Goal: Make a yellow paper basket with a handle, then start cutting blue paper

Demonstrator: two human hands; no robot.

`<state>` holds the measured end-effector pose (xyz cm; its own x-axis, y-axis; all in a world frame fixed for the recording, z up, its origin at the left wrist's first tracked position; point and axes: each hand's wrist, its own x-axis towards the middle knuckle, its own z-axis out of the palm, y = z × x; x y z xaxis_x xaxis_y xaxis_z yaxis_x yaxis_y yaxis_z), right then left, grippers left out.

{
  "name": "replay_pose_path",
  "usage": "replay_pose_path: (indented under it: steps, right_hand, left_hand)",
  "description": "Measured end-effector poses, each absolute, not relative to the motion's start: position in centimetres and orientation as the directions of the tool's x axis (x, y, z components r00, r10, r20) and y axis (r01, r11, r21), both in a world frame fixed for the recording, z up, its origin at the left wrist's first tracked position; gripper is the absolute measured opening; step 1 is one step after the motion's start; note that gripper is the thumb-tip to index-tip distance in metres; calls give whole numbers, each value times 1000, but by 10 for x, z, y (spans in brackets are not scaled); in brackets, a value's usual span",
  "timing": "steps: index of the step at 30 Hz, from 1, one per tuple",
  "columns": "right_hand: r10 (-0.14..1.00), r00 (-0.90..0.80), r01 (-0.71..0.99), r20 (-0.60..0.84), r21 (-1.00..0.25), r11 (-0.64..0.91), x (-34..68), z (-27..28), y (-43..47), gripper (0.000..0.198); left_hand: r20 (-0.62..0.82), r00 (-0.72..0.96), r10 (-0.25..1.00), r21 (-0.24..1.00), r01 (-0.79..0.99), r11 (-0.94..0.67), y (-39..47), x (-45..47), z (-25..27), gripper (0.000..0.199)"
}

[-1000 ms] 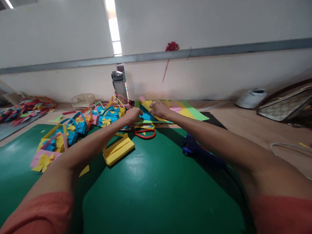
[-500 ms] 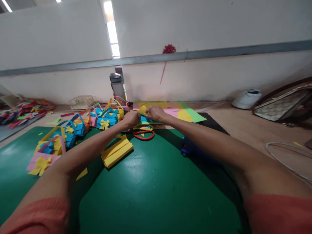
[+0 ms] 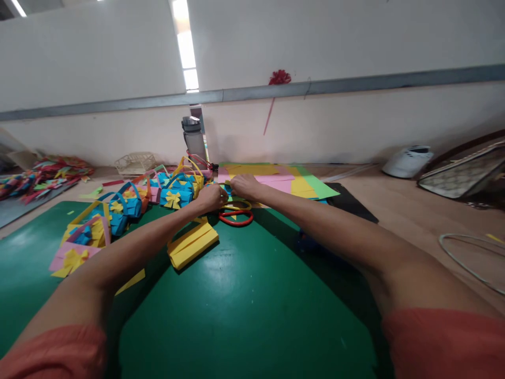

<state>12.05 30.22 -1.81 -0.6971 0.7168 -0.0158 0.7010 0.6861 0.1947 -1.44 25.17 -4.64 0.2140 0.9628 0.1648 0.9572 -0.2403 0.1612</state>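
My left hand (image 3: 213,197) and my right hand (image 3: 245,187) are close together at the far side of the green table, fingers closed. Between them shows a small edge of yellow paper (image 3: 228,182); my fingers hide most of it. Just below lie scissors (image 3: 236,224) with red and yellow handle loops, their blades hidden by my left hand. A flattened yellow paper basket (image 3: 193,245) rests nearer me, by my left forearm. Coloured paper sheets (image 3: 276,181) in pink, yellow and green are stacked behind my right hand.
Several finished paper baskets with bows (image 3: 173,197) line the left side. A grey bottle (image 3: 194,139) stands behind them, near a wire basket (image 3: 135,163). A dark blue object (image 3: 305,242) is partly under my right arm. A white container (image 3: 408,161) and a bag (image 3: 465,168) stand right.
My hands have come closer together, and the yellow paper that stood up between them is now mostly covered by the fingers. The view has shifted slightly.
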Motion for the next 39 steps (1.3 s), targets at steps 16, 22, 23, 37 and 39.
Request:
replay_pose_path:
  steps: [16,22,23,37,39]
  right_hand:
    - [737,-675,719,-33,193,667,126,-14,305,32]
    - [737,-676,731,2,126,670,136,-11,311,32]
    - [736,-677,732,7,116,671,137,-11,311,32]
    - [765,-643,766,26,26,643,151,-17,319,33]
    - [767,-642,767,15,13,641,152,-15,320,33]
  left_hand:
    - [211,126,969,206,963,-171,261,-17,-34,28]
    - [298,136,945,139,973,-184,282,-8,-26,30]
    - [295,153,943,122,973,-196,284,-5,-26,28]
    - [408,280,869,-130,960,-248,272,-14,-2,31]
    - [437,280,855,-137,960,-244,271,-19,11,31]
